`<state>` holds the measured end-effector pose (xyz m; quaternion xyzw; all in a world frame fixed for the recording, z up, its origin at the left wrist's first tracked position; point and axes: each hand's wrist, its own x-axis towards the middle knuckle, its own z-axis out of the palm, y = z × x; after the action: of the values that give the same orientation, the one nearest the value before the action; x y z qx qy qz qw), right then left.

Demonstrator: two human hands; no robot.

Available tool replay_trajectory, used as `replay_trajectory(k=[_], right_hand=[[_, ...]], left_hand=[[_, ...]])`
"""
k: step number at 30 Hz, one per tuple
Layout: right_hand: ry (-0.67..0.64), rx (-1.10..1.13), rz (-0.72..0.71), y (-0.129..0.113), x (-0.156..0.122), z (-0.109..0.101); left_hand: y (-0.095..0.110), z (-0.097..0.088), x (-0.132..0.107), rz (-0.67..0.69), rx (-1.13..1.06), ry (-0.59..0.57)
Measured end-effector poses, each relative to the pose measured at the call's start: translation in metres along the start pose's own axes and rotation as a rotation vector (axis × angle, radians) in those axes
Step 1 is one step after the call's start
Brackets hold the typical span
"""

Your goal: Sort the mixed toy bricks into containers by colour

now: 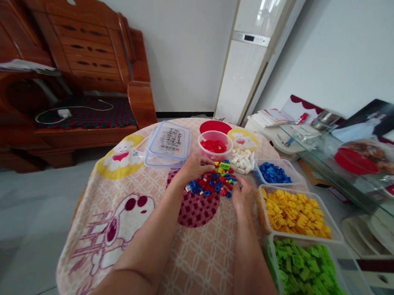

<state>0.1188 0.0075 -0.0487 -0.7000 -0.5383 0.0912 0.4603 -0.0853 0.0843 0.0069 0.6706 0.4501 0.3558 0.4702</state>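
A pile of mixed small toy building bricks (211,184), in red, blue, yellow, green and white, lies on the cloth in front of me. My left hand (195,169) is at the pile's upper left edge, thumb and fingers drawn together over the bricks; anything between them is too small to make out. On the right edge, my right hand (243,193) has its thumb and forefinger close together at the bricks, and what they pinch is unclear. Just beyond the pile stand a round tub of red bricks (213,146) and a heap of white bricks (242,160).
Along the right side are clear boxes of blue bricks (274,173), yellow bricks (296,213) and green bricks (309,276). Stacked clear lids (168,143) lie at the back left. A red round lid (215,126) is behind the tub. A glass-topped stand (337,171) adjoins the right.
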Motion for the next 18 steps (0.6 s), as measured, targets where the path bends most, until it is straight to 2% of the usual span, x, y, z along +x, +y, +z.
replay_trajectory(k=[6,13,15,18], right_hand=[[-0.007,-0.023,0.005,0.0019,0.0004,0.0000],[-0.002,-0.011,-0.002,0.0009,-0.0004,-0.0002],[-0.012,-0.013,0.005,-0.0006,-0.0003,-0.0009],[-0.022,-0.021,0.012,-0.0021,-0.0001,-0.0015]], left_hand=[[0.0052,0.0000,-0.0032,-0.065,-0.158,-0.085],[-0.0027,-0.0017,-0.0014,-0.142,-0.285,-0.121],[-0.0036,-0.0003,0.0004,-0.141,-0.308,-0.085],[-0.0026,0.0070,0.0057,-0.090,-0.451,0.140]])
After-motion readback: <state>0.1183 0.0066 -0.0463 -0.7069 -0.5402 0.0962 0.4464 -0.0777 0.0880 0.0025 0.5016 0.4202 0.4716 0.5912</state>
